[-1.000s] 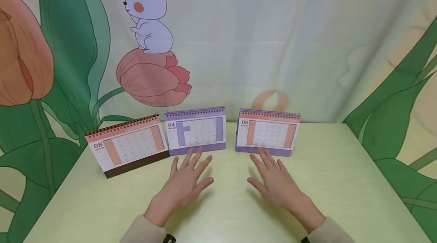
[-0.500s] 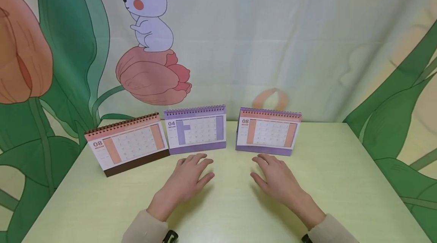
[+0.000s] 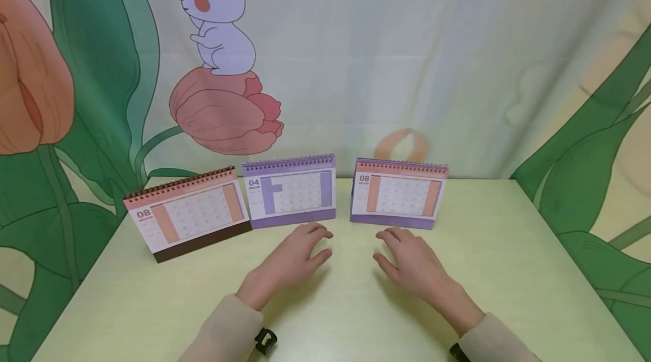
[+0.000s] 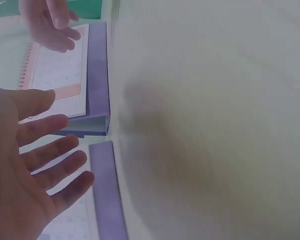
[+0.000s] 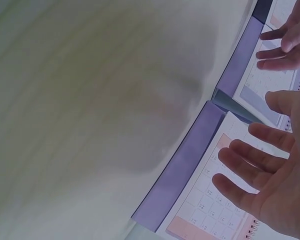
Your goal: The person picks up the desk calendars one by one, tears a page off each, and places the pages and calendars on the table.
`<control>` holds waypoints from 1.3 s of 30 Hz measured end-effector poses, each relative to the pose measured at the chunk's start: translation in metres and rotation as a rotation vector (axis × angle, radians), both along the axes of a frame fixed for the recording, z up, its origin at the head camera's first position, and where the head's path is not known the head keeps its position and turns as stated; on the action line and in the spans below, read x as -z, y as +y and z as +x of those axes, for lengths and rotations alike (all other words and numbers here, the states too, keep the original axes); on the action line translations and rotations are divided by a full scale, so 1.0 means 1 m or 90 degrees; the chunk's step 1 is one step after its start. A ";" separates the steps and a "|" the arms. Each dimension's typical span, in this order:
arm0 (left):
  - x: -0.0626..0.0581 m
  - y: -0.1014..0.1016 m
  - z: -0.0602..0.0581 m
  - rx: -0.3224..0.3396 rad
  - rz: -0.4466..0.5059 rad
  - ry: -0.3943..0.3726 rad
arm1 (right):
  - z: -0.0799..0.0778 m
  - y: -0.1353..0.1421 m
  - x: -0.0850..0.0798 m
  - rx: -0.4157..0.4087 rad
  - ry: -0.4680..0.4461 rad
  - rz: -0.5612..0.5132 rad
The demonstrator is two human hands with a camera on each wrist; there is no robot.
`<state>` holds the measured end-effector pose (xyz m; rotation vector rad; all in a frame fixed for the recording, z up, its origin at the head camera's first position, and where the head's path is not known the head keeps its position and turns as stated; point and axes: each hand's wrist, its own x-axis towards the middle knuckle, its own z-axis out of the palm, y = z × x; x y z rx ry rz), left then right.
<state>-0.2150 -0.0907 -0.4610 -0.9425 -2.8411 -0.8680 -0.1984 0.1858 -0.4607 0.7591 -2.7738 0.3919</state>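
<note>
1. Desk (image 3: 351,317): near edge cut off in the head view.
2. Brown-based calendar (image 3: 195,212), marked 08: standing at left; contact with its neighbour hard to judge.
3. Purple calendar (image 3: 295,193), marked 04: standing in the middle; small print illegible, partly cut off in the left wrist view.
4. Purple-based calendar (image 3: 399,190), marked 08: standing at right, across a gap.
5. Left hand (image 3: 292,260): fingers relaxed and parted, holding nothing, just before the purple calendar; palm hidden in the head view.
6. Right hand (image 3: 414,263): likewise loosely spread, holding nothing, just before the purple-based calendar.
</note>
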 end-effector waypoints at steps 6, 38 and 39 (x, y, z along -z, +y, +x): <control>0.004 0.008 -0.017 0.004 0.031 -0.045 | -0.001 0.003 -0.002 0.000 -0.002 0.001; 0.008 0.061 -0.071 -0.032 0.275 -0.266 | -0.002 0.012 0.001 -0.001 -0.052 0.004; 0.008 0.061 -0.071 -0.032 0.278 -0.267 | -0.002 0.012 0.001 -0.001 -0.052 0.003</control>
